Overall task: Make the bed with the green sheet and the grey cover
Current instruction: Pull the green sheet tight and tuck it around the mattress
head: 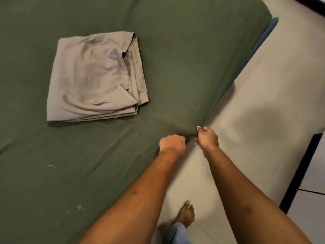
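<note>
From the head camera, the green sheet (175, 59) lies spread over the mattress (269, 32), of which a blue strip shows at the far side edge, well to the right of and beyond the grey cover (93, 76). That cover sits folded into a flat stack on the sheet, apparently parked there until the sheet is finished. Below and to the right of the cover, at the bed's edge, the left hand (172, 143) is fisted around a bunch of sheet. The right hand (207, 138), just beside it, pinches the hem, probably to pull it taut and tuck it. A bare foot (186, 213) stands on the pale floor (263, 103), further below the cover. No brand, label or writing is readable.
</note>
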Demonstrator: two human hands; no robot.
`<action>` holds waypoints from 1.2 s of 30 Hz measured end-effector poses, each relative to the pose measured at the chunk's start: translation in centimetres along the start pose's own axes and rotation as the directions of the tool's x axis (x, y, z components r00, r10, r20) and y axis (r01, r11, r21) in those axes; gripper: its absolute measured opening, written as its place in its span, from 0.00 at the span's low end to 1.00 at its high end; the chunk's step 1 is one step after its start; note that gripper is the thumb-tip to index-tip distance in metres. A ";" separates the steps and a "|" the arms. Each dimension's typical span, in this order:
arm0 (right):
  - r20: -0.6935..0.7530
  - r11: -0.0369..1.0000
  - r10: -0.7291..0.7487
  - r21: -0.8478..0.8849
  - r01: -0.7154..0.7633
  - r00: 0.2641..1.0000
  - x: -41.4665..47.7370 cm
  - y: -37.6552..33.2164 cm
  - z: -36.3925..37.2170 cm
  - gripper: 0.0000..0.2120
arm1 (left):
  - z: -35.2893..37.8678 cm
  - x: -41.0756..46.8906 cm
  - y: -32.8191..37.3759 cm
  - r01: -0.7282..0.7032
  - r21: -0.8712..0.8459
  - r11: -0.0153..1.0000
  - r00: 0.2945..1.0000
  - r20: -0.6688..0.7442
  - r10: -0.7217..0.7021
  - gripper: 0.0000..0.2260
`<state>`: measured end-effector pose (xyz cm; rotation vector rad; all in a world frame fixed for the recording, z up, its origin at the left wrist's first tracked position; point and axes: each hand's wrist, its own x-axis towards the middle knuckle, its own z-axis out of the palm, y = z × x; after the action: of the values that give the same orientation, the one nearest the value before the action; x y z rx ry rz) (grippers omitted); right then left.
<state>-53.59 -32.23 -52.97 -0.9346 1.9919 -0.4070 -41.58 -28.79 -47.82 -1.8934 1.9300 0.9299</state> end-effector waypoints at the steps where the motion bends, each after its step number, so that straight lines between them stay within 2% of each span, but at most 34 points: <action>1: 0.023 1.000 0.013 0.001 -0.013 1.000 0.2 -0.2 -0.2 0.16 | -0.3 0.1 0.1 0.003 0.024 1.000 1.000 0.022 -0.003 0.15; 4: 0.086 1.000 0.029 -0.008 -0.029 0.996 1.4 -1.3 -1.2 0.13 | -1.3 1.1 0.5 0.010 0.098 0.995 0.998 0.056 -0.016 0.15; 6: 0.101 0.999 0.034 0.024 -0.036 0.994 3.2 -2.8 -2.2 0.11 | -2.0 2.0 1.0 0.025 0.088 0.996 1.000 0.008 -0.026 0.15; 9: 0.066 0.998 0.013 0.055 -0.017 0.998 6.6 -5.8 -3.7 0.20 | -3.0 3.6 2.7 0.059 0.051 0.997 0.993 -0.109 -0.053 0.21; 11: 0.035 0.999 -0.014 0.045 0.013 0.999 8.8 -7.8 -4.7 0.22 | -3.1 5.0 4.3 0.081 0.048 0.996 0.987 -0.145 -0.074 0.24; 13: 0.023 0.999 -0.040 0.004 0.040 0.999 10.8 -9.0 -5.8 0.18 | -3.0 6.2 5.8 0.108 0.027 0.994 0.981 -0.166 -0.102 0.22; 16: 0.067 1.000 -0.030 0.000 0.031 0.997 12.6 -8.4 -7.8 0.10 | -2.9 7.5 7.4 0.140 -0.013 0.990 0.971 -0.196 -0.140 0.14; 20: 0.120 0.996 0.024 0.077 -0.033 0.992 13.0 -6.0 -9.1 0.14 | -3.5 7.8 8.3 0.160 0.034 0.987 0.973 -0.173 -0.152 0.13; 24: 0.227 0.995 0.042 0.082 -0.062 0.973 13.2 -7.0 -9.7 0.17 | -4.4 8.2 8.6 0.180 0.043 0.983 0.973 -0.158 -0.171 0.14; 28: 0.202 0.999 0.028 0.024 -0.034 0.979 15.0 -8.5 -11.7 0.18 | -5.4 10.0 10.0 0.161 0.034 0.986 0.974 -0.164 -0.154 0.17; 36: 0.066 0.998 -0.062 -0.028 0.064 0.996 24.0 -15.7 -13.9 0.24 | -10.3 20.1 14.7 0.059 -0.033 0.998 0.965 -0.253 -0.065 0.20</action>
<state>-65.85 -61.44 -49.65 -1.0191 1.9183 -0.3785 -55.37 -51.91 -48.69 -2.1661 1.9902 0.7253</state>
